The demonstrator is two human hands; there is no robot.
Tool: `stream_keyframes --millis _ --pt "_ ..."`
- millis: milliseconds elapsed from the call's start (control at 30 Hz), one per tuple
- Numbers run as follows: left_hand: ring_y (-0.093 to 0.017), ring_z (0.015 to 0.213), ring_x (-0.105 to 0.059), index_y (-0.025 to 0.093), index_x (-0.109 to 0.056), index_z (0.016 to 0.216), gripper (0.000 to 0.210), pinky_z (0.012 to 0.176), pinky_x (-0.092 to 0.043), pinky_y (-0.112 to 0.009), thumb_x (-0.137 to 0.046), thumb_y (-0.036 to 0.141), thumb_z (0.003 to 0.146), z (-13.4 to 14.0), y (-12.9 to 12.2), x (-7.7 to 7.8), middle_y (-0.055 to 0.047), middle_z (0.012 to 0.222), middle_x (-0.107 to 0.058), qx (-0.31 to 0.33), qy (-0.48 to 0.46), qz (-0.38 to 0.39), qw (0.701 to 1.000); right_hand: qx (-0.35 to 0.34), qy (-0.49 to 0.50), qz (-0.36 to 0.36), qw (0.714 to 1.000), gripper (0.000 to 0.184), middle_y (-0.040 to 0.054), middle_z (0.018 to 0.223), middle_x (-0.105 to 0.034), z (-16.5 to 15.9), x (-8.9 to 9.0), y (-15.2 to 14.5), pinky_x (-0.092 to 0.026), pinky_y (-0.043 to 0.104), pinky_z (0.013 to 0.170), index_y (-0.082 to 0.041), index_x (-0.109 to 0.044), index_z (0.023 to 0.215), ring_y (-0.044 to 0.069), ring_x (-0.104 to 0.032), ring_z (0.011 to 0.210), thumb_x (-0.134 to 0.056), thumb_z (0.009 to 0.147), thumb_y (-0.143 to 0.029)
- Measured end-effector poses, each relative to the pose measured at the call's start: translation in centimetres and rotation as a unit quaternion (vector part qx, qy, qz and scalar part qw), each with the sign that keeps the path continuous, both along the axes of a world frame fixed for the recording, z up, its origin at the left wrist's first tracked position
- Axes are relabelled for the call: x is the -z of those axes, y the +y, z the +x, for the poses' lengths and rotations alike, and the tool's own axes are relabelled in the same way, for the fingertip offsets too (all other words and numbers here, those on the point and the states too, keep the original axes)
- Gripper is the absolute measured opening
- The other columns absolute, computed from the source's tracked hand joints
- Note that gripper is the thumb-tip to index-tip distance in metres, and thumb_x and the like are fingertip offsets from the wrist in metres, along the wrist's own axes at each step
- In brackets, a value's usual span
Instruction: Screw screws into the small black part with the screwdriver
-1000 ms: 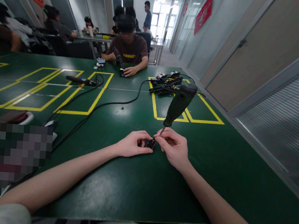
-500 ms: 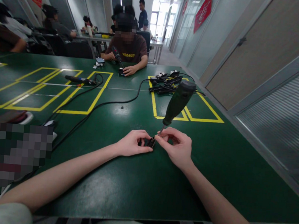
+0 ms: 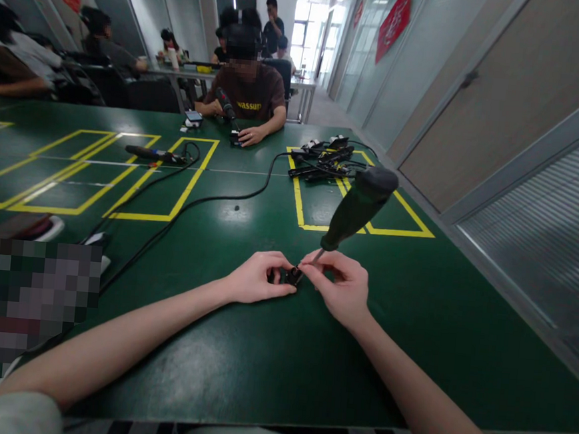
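Note:
My left hand (image 3: 260, 278) lies on the table with thumb and fingers closed around a small black part (image 3: 293, 276), whose exact kind I cannot make out. In my right hand (image 3: 342, 283) the thin shaft of a screwdriver (image 3: 359, 209) is pinched between thumb and fingers, close to its tip. The screwdriver leans to the right, its thick dark handle standing up above the hand. Its tip is at the black part, though my fingertips partly hide the contact.
The green table (image 3: 198, 363) carries yellow tape rectangles. Several black devices with cables (image 3: 324, 161) lie at the back right. A corded tool (image 3: 157, 155) rests at the back left, its black cable (image 3: 205, 199) crossing the table. A co-worker (image 3: 249, 93) sits opposite, holding an electric screwdriver.
The screwdriver's handle has tilted further to the right and slightly down. My left hand and the black part stay in place; my right hand has barely shifted.

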State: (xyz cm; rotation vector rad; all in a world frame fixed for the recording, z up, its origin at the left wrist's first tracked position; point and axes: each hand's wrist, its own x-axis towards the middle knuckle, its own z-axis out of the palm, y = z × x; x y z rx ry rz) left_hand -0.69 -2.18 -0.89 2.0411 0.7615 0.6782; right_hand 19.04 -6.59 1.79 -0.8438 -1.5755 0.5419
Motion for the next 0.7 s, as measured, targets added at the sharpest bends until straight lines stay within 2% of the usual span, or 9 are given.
stream_keyframes --millis 200,433,567,700 --pt "-0.008 0.063 -0.056 0.012 -0.073 0.097 0.025 0.062 -0.048 -0.022 -0.079 0.033 0.084 -0.1 0.1 0.1 -0.003 0.092 -0.066 0.001 -0.005 0.002 1.0 0.001 0.0 -0.004 1.0 0.014 0.0026 0.074 -0.075 0.1 -0.4 0.1 -0.054 0.027 0.055 -0.021 -0.074 0.071 0.013 -0.063 0.057 -0.078 0.084 -0.015" --pt "-0.008 0.063 -0.056 0.012 -0.073 0.097 0.025 0.061 -0.047 -0.021 -0.081 0.033 0.085 0.0 0.1 0.3 -0.002 0.09 -0.066 0.0 -0.005 0.003 1.0 0.006 -0.002 -0.021 1.0 0.005 0.0026 0.077 -0.077 0.2 0.3 0.1 -0.048 0.025 0.048 -0.02 -0.075 0.085 0.009 -0.054 0.049 -0.073 0.087 -0.015" --pt "-0.008 0.063 -0.056 0.013 -0.072 0.095 0.024 0.06 -0.046 -0.021 -0.081 0.033 0.085 0.0 0.0 0.2 -0.002 0.09 -0.065 -0.002 0.002 0.006 1.0 0.002 -0.012 -0.021 1.0 0.011 0.0029 0.077 -0.074 0.2 0.7 0.1 -0.046 0.024 0.046 -0.019 -0.075 0.095 0.008 -0.052 0.046 -0.064 0.095 -0.02" --pt "-0.009 0.065 -0.056 0.013 -0.073 0.097 0.026 0.062 -0.047 -0.022 -0.08 0.035 0.085 0.0 0.0 0.1 -0.002 0.09 -0.065 -0.001 0.004 0.001 1.0 -0.003 -0.033 -0.006 0.999 0.012 0.0032 0.079 -0.074 0.3 0.7 0.1 -0.047 0.023 0.047 -0.019 -0.074 0.097 0.009 -0.054 0.048 -0.062 0.097 -0.02"
